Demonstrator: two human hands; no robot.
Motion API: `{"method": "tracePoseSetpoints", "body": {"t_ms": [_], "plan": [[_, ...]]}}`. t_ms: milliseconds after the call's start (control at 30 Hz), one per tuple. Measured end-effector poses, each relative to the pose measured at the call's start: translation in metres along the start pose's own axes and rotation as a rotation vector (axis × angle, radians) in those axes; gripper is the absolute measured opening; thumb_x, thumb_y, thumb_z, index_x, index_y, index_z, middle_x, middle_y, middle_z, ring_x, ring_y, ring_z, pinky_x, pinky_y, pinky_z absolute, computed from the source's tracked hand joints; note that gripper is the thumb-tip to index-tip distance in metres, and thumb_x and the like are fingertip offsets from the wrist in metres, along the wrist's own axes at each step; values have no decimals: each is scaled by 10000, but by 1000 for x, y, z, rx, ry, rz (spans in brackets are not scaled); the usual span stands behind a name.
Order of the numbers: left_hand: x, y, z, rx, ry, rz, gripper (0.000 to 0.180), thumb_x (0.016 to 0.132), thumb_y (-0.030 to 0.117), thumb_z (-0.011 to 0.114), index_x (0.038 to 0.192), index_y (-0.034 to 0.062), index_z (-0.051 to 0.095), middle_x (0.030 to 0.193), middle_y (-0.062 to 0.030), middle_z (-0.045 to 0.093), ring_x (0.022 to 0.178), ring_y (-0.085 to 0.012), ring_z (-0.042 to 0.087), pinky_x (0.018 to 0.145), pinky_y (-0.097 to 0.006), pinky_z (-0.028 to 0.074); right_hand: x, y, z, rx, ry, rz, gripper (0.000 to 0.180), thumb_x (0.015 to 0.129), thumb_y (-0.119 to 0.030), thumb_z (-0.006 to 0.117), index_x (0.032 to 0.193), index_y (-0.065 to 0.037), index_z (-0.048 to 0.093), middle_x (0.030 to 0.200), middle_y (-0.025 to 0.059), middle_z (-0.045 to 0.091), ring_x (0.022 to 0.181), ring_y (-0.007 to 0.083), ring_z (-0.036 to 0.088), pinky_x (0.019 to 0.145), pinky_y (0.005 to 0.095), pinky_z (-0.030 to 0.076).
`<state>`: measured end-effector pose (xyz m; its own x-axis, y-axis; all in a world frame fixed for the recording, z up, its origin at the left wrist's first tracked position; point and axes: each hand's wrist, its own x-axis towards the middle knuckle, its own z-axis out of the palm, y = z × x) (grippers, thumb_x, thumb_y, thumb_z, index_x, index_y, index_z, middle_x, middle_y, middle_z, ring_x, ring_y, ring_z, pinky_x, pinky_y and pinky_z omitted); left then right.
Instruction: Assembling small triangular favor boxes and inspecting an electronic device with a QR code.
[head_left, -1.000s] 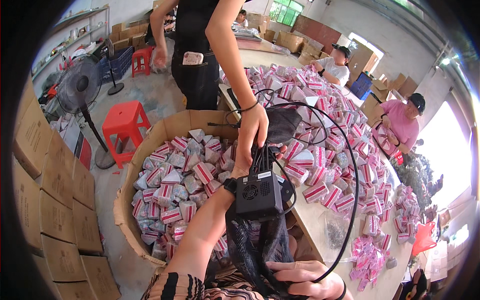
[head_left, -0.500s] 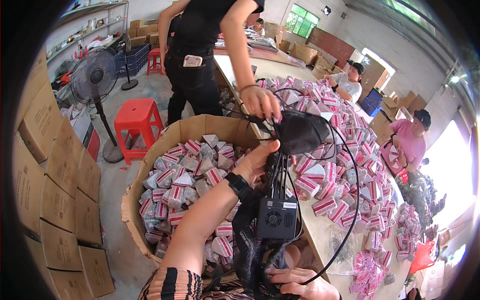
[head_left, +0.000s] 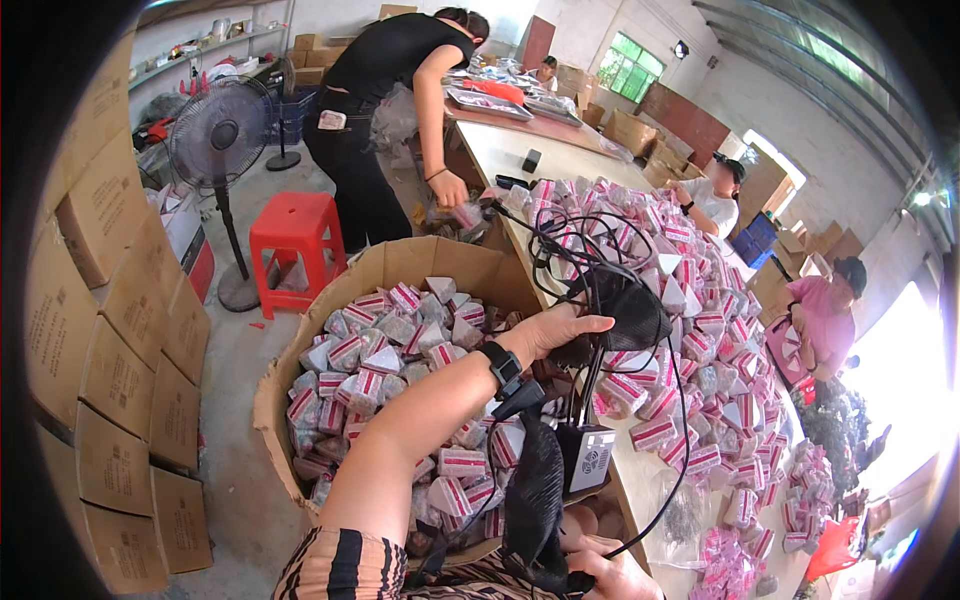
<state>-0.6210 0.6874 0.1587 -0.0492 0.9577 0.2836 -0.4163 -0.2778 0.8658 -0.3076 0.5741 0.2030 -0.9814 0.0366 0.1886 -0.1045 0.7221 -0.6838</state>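
My left hand (head_left: 562,332), with a black watch on its wrist, grips a rounded black mesh piece (head_left: 640,318) tangled with black cables (head_left: 585,235). Its thumb points right; the other fingers are mostly hidden. Below hangs a small black electronics box (head_left: 584,458) on several cables, tilted. At the lower edge, my right hand (head_left: 612,578) is closed on the end of a long black mesh cloth (head_left: 537,500), near a loop of cable. Under my left forearm stands a big round cardboard bin (head_left: 275,425) full of wrapped wedge-shaped packets (head_left: 380,360) with pink stripes.
A long table (head_left: 490,150) runs along the right, heaped with similar packets (head_left: 690,300). A person in black (head_left: 385,90) bends beyond the bin. Two seated people (head_left: 715,195) work across the table. Left are a red stool (head_left: 295,245), a standing fan (head_left: 220,130) and stacked cartons (head_left: 120,390).
The person in black has let go of the mesh piece and bends down beside the table. My left hand has moved right and down with it; the electronics box has swung and turned.
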Motion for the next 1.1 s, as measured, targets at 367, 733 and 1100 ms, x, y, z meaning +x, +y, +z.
{"method": "tracePoseSetpoints", "body": {"t_ms": [367, 733, 1100], "plan": [[-41, -35, -49, 334, 83, 4, 488, 822, 160, 720, 1257, 41, 533, 1173, -8, 583, 1068, -129, 520, 967, -293, 405, -11, 18, 27, 208, 22, 255, 256, 780, 29, 595, 991, -40, 466, 997, 153, 561, 880, 271, 583, 759, 361, 477], [-78, -5, -130, 816, 224, -244, 468, 797, 238, 734, 1213, 64, 608, 1139, -56, 663, 1039, -174, 589, 939, -322, 447, 22, 53, -9, 1241, 952, 63, 387, 932, -243, 568, 1243, -12, 547, 1201, 114, 611, 1094, 253, 580, 961, 419, 464], [-84, -26, -135, 876, 223, -300, 470, 818, 320, 710, 1189, 41, 634, 1111, -46, 653, 985, -144, 582, 892, -293, 448, -41, 178, 40, 1251, 1065, 476, 313, 978, -108, 470, 1288, -64, 476, 1225, 165, 589, 1106, 348, 597, 872, 531, 538]]}}
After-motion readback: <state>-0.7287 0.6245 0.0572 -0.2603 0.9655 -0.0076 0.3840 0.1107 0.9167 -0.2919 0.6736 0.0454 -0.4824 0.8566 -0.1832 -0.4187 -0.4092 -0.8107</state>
